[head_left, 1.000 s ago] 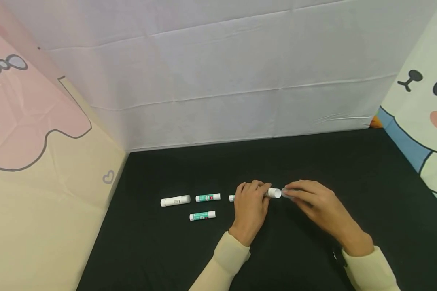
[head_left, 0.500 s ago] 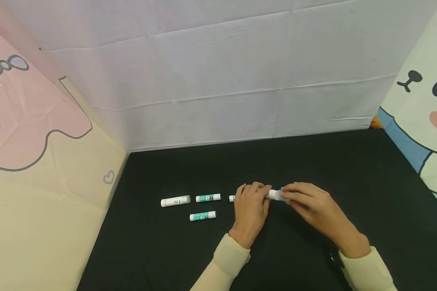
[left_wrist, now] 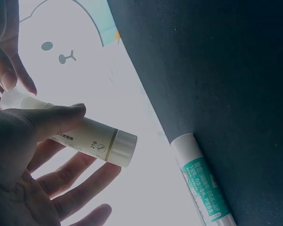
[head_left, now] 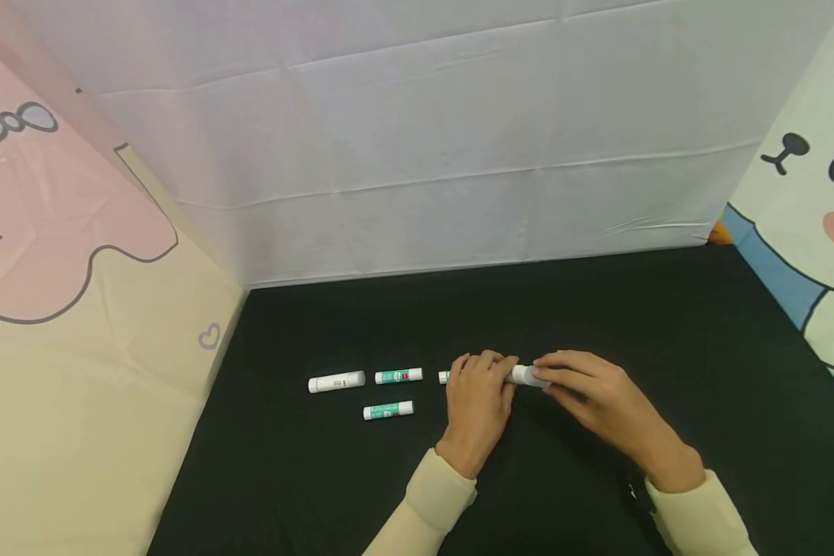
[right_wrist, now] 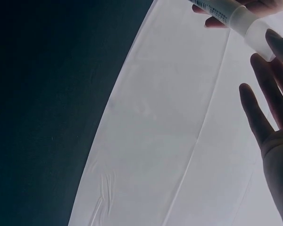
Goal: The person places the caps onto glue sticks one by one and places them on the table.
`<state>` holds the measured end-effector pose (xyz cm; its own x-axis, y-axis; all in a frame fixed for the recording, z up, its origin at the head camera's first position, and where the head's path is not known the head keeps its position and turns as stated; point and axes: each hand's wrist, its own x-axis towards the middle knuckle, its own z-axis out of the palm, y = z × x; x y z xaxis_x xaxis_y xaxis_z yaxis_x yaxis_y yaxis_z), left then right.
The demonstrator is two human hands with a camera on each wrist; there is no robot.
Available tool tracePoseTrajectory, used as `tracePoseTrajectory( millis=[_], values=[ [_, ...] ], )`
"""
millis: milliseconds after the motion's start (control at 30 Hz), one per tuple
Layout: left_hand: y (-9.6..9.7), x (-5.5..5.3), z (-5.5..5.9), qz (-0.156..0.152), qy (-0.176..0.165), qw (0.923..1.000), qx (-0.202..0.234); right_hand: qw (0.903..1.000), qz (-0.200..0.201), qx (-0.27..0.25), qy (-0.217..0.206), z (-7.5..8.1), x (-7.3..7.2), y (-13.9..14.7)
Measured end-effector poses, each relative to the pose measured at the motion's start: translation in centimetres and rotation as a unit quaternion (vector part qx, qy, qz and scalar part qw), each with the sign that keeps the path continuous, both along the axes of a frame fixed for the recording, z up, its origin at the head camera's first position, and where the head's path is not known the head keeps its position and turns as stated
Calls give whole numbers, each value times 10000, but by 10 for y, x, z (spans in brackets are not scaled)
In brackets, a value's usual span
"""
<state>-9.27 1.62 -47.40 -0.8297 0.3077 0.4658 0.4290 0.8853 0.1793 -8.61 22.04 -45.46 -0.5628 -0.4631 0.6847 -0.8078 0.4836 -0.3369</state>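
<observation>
My left hand point(head_left: 476, 409) grips a white glue stick point(left_wrist: 96, 136), its thumb and fingers round the barrel; "21g" shows on the label. At the stick's right end, my right hand point(head_left: 605, 394) pinches a translucent cap point(right_wrist: 259, 40) between thumb and fingertips. The cap sits over that end of the stick. Left of the left hand, the end of a green-and-white glue stick point(head_left: 443, 378) peeks out, the rest hidden behind the hand. In the left wrist view, a green-labelled glue stick point(left_wrist: 205, 183) lies on the black surface.
Farther left on the black table point(head_left: 285, 463) lie a white glue stick point(head_left: 337, 381) and two green-labelled ones, one behind point(head_left: 399, 376) and one in front point(head_left: 388, 411). A white cloth wall point(head_left: 417, 154) rises at the back; printed cloths hang at both sides.
My right hand has moved left, bringing the cap from just off the stick's end onto it. The left hand keeps its grip in about the same place.
</observation>
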Motion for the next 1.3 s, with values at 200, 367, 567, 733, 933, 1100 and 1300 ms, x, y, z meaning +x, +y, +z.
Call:
tracePoseTrajectory(
  millis=[200, 367, 567, 733, 933, 1100, 1300],
  values=[
    [-1, 3, 1, -12, 31, 10000, -62, 9993, 186, -195, 277, 0, -1, -3],
    [-2, 6, 1, -79, 89, 9998, -127, 9989, 268, -193, 322, -4, -1, -5],
    [-4, 10, 2, -189, 134, 9997, -75, 9986, 312, -213, 371, -7, -2, -7],
    [-7, 11, 4, -344, 103, 9993, 37, 9990, 254, -193, 314, -7, -1, -9],
    [-10, 12, 3, -554, 251, 9981, 100, 9993, 182, -198, 266, -7, 0, -11],
    [-14, 12, 2, -614, 474, 9970, 8, 9993, 186, -266, -189, -9, 2, -12],
    [-17, 12, 1, -659, 496, 9966, -52, 9976, 258, -639, -21, -10, 2, -18]
  ],
)
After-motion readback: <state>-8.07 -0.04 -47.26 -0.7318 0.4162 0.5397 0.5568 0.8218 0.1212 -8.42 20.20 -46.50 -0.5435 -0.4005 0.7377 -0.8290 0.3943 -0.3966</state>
